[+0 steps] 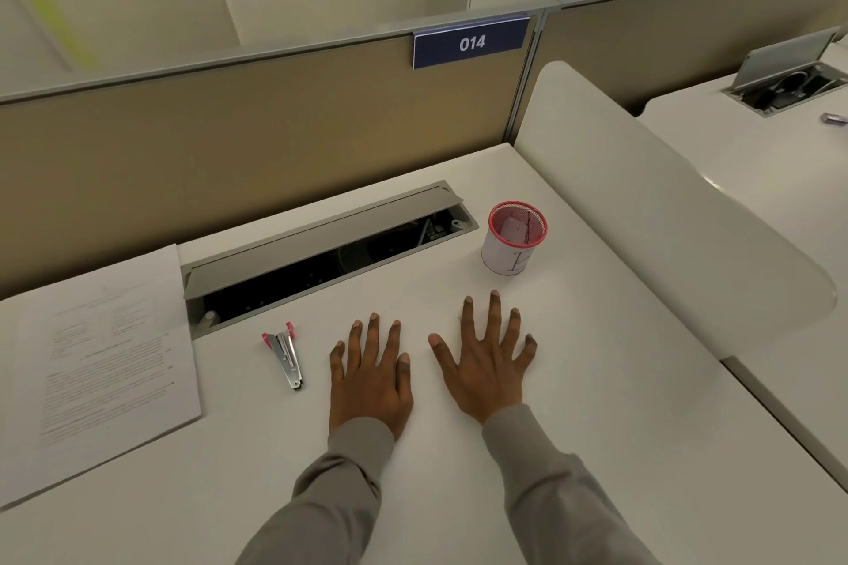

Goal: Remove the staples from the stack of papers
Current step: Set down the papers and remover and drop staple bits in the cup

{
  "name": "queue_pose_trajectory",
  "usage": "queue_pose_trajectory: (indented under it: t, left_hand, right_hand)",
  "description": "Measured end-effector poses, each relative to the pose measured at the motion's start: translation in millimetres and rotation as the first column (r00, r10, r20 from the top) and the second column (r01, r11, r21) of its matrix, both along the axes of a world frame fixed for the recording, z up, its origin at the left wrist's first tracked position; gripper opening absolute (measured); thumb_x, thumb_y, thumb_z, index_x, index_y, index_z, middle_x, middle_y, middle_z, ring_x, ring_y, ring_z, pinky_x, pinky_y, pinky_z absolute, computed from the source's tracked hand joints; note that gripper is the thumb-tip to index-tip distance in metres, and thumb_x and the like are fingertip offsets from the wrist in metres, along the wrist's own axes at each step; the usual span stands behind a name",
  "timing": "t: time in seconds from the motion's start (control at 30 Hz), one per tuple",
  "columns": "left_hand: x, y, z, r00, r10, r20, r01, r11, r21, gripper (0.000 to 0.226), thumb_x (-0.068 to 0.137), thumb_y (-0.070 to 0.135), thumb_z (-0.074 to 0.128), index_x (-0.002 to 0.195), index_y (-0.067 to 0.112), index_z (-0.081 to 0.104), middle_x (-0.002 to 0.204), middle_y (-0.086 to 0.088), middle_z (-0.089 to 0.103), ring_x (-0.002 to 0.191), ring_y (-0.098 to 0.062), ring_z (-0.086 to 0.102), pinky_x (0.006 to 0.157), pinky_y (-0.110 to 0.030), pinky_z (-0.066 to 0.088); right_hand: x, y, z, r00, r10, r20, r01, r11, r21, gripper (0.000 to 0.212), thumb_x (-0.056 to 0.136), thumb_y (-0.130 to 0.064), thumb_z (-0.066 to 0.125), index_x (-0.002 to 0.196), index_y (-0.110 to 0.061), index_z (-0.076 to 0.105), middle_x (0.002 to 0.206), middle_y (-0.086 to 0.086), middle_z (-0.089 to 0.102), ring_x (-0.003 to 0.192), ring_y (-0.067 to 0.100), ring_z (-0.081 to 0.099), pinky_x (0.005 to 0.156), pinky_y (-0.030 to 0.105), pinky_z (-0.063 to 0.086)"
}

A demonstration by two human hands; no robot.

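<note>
2 hands, left [369, 374] and right [484, 362], lie flat, empty, near 1 staple remover [285, 356], 1 paper stack [98, 362], 1 cup [509, 255].

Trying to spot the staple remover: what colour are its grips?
Pink grips on the silver staple remover; head view.

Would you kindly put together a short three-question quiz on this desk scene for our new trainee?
1. Short answer: which hand lies nearer the pink mesh cup?
2. True or false: the left hand grips the staple remover.
3. Multiple choice: the stack of papers lies A) left of the staple remover, B) inside the pink mesh cup, C) under the left hand.

Key
1. The right hand.
2. False: the left hand lies flat on the desk, apart from the staple remover.
3. A.
</note>
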State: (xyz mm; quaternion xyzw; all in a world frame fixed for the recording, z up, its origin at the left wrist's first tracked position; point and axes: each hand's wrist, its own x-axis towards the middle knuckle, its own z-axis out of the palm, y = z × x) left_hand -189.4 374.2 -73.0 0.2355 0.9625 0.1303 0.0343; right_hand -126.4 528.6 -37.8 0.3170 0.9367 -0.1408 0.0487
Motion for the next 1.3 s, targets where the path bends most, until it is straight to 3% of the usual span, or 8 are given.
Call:
queue_pose_trajectory:
  t: [0.2,0.4,0.57,0.73,0.93,1.03,1.13,1.3]
  left_hand:
    - [0.3,-0.4,-0.3,1.000,-0.005,0.004,0.005,1.000,0.003,0.059,0.101,0.049,0.013,0.158,0.034,0.018,0.168,0.003,0.012,0.155,-0.020,0.004,0.122,-0.045,0.002]
    - [0.4,-0.4,-0.3,1.000,-0.006,-0.005,0.006,1.000,-0.004,0.058,0.101,0.047,0.016,0.157,0.033,0.024,0.166,0.001,0.019,0.155,-0.023,0.011,0.122,-0.045,0.004]
    - [0.3,-0.2,1.1,1.000,-0.007,-0.002,0.007,1.000,0.006,0.059,0.101,0.048,0.013,0.157,0.033,0.022,0.167,0.001,0.017,0.155,-0.022,0.009,0.122,-0.045,0.004]
    - [0.2,-0.6,-0.4,1.000,-0.003,-0.002,0.003,1.000,0.001,0.058,0.102,0.048,0.016,0.158,0.034,0.021,0.167,0.002,0.017,0.155,-0.022,0.010,0.122,-0.044,0.003]
    - [0.1,-0.8,-0.1,1.000,-0.005,0.008,0.005,1.000,-0.003,0.058,0.101,0.048,0.014,0.158,0.034,0.020,0.167,0.002,0.015,0.155,-0.021,0.007,0.122,-0.045,0.003]
    - [-0.1,-0.7,0.0,1.000,-0.004,0.003,0.004,1.000,-0.001,0.058,0.102,0.048,0.015,0.157,0.034,0.022,0.167,0.002,0.016,0.155,-0.021,0.008,0.122,-0.045,0.005]
    - [-0.2,-0.5,-0.5,1.000,-0.005,0.006,0.005,1.000,-0.004,0.059,0.101,0.048,0.013,0.158,0.034,0.020,0.167,0.002,0.014,0.155,-0.021,0.007,0.123,-0.045,0.004]
    - [0.0,-1.3,-1.1,1.000,-0.003,0.015,0.003,1.000,0.003,0.059,0.102,0.048,0.013,0.158,0.035,0.017,0.168,0.003,0.012,0.155,-0.020,0.004,0.123,-0.046,0.004]
  right_hand:
    - [20.4,-4.3,-11.7,0.956,0.292,-0.012,-0.286,0.943,0.170,0.063,0.093,-0.074,0.012,0.152,-0.051,0.005,0.166,0.000,-0.008,0.151,0.040,0.002,0.112,0.065,0.006]
    - [2.1,31.1,-4.3,0.964,0.260,0.056,-0.266,0.948,0.173,0.061,0.092,-0.075,0.010,0.148,-0.057,-0.004,0.164,-0.005,-0.020,0.150,0.039,-0.005,0.113,0.063,0.001]
    - [1.6,42.0,3.0,0.987,0.162,-0.004,-0.160,0.979,0.125,0.069,0.093,-0.072,0.023,0.153,-0.044,0.004,0.163,0.003,0.004,0.140,0.038,0.018,0.110,0.056,0.018]
    - [-5.9,49.7,6.5,0.982,0.177,-0.073,-0.174,0.984,0.044,0.060,0.093,-0.056,0.051,0.146,-0.030,0.041,0.138,0.001,0.036,0.120,0.030,0.033,0.102,0.043,0.030]
    - [-22.5,50.3,4.4,0.929,0.062,-0.365,-0.153,0.962,-0.225,0.028,0.087,-0.018,0.073,0.114,-0.011,0.074,0.092,-0.002,0.053,0.089,0.022,0.053,0.080,0.020,0.033]
    - [-24.4,49.3,2.1,0.889,0.021,-0.457,-0.137,0.965,-0.224,0.015,0.081,-0.008,0.077,0.097,-0.008,0.079,0.079,0.000,0.061,0.071,0.015,0.056,0.072,0.016,0.038]
    - [-24.1,48.3,0.7,0.864,0.042,-0.501,-0.157,0.969,-0.190,0.008,0.080,-0.006,0.077,0.086,-0.010,0.080,0.077,0.004,0.068,0.070,0.018,0.063,0.070,0.020,0.043]
    - [-25.2,46.8,-4.0,0.878,0.098,-0.468,-0.176,0.976,-0.125,0.011,0.085,-0.004,0.068,0.082,-0.008,0.077,0.079,0.005,0.065,0.073,0.022,0.062,0.069,0.024,0.043]
